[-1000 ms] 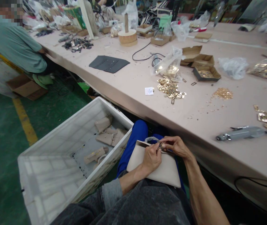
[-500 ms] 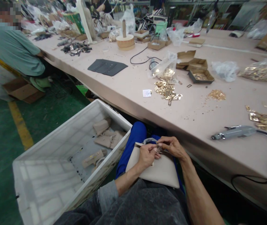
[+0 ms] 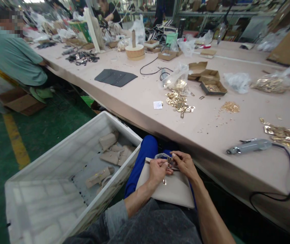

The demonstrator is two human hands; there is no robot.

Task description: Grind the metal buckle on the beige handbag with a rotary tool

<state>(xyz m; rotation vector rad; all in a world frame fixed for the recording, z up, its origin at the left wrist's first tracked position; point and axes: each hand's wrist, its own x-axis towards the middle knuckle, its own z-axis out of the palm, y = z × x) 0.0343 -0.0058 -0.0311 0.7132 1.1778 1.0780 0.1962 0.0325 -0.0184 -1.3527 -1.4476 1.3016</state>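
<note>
A beige handbag [image 3: 171, 191] lies across my lap, with a gold-coloured fitting [image 3: 164, 182] on its front. My left hand [image 3: 158, 170] is closed at the bag's upper edge, its fingertips pinching the strap part there. Just beside it, my right hand [image 3: 185, 164] pinches a small metal plate [image 3: 169, 159] between thumb and finger. The two hands' fingertips nearly meet, and they partly cover the plate and strap. Behind them the bag's handle [image 3: 161, 156] looks wrapped in clear plastic.
A white bin [image 3: 40, 189] with several beige bag pieces [image 3: 118, 154] stands at my left. On the table [image 3: 139, 101] lie a corded electric screwdriver [image 3: 249, 146], gold metal plates [image 3: 179, 101], small gold parts [image 3: 230, 107] and an open box [image 3: 213, 88]. A co-worker [image 3: 10, 51] sits at far left.
The metal plate now shows between my fingertips, where it was mostly covered before. My right hand has shifted slightly, and the whole view has turned a little to the right.
</note>
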